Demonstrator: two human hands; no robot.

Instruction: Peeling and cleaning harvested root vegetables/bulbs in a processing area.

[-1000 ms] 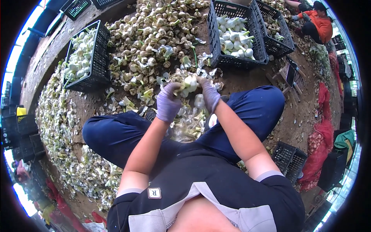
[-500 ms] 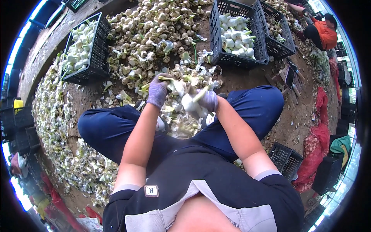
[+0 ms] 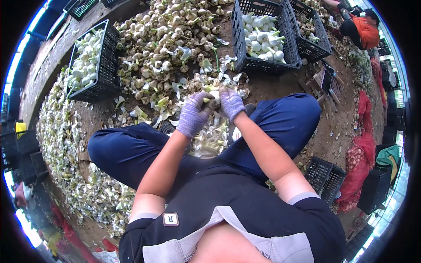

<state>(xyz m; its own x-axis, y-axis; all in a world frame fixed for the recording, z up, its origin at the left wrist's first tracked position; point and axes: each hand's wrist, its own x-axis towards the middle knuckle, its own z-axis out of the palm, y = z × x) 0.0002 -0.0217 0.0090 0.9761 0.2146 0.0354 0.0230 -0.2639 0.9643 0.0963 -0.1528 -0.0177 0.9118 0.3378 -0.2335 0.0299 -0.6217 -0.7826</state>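
Purple-gloved left grip (image 3: 194,115): pinched yellow-green stem bit (image 3: 206,100)
Purple-gloved right grip (image 3: 231,103): clamped on round, white, papery garlic bulb (image 3: 215,94)
Bulb spot: sat between both, half hidden
Feel: I figured light, firm, slick-skinned; belly held best

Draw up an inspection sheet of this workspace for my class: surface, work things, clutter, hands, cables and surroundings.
Surface: brown floor, littered in many places.
Work things: heap of brownish garlic ahead; left crate and right crate hold whiter bulbs; the crate beyond the right one holds browner ones.
Clutter: pale peelings and scraps, thickest on the left and between the legs.
Hands: left hand and right hand, both gloved, close together at a pale, mostly hidden garlic bulb; exact grip unclear.
Cables: nothing seen.
Surroundings: co-worker in orange, upper right; red mesh sack and black crate, lower right.
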